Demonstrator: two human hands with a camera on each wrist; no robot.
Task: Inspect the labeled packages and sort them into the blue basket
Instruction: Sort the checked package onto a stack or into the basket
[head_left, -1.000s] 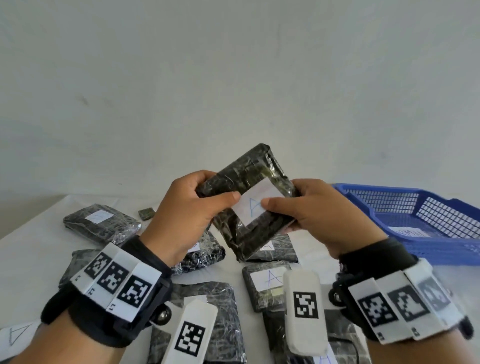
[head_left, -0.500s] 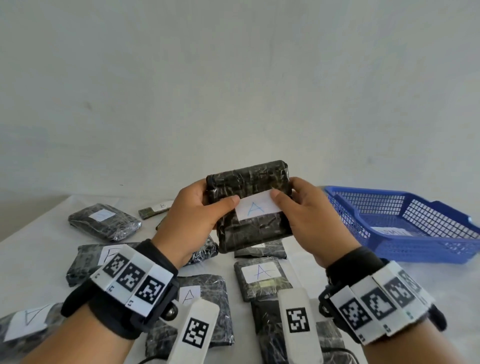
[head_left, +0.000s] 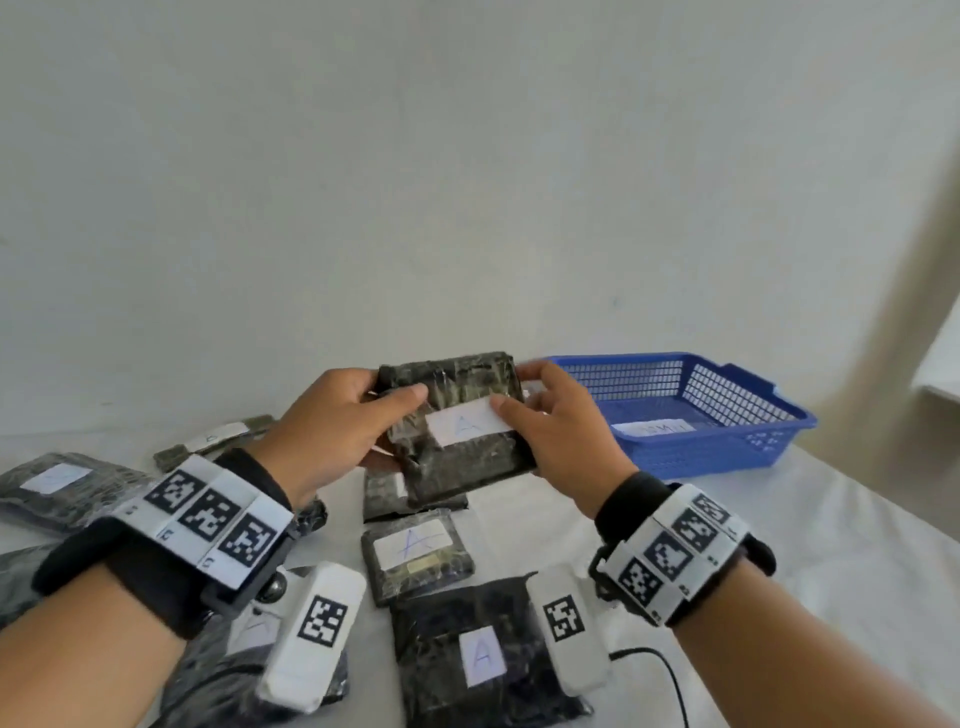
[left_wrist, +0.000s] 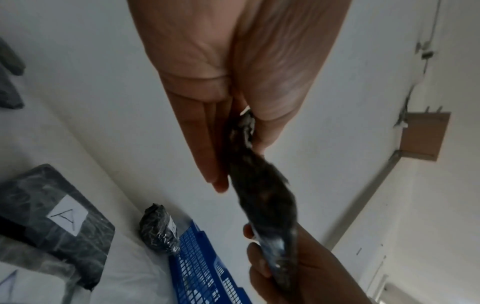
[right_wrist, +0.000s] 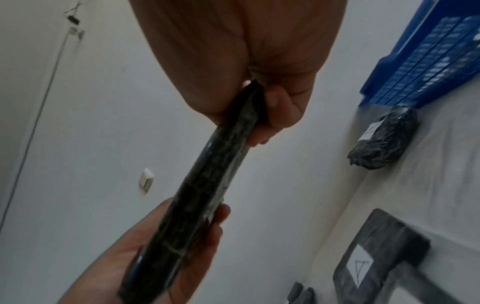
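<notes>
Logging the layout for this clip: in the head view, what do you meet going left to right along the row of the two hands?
Left hand → held package with its white A label → right hand → blue basket.

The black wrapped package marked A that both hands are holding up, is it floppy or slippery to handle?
The package probably holds fairly stiff: gripped at its ends by the left hand and right hand, it shows only a slight bow in the right wrist view. Its glossy crinkled plastic wrap may be a little slippery. It looks flat and thin, so unlikely to roll.
</notes>
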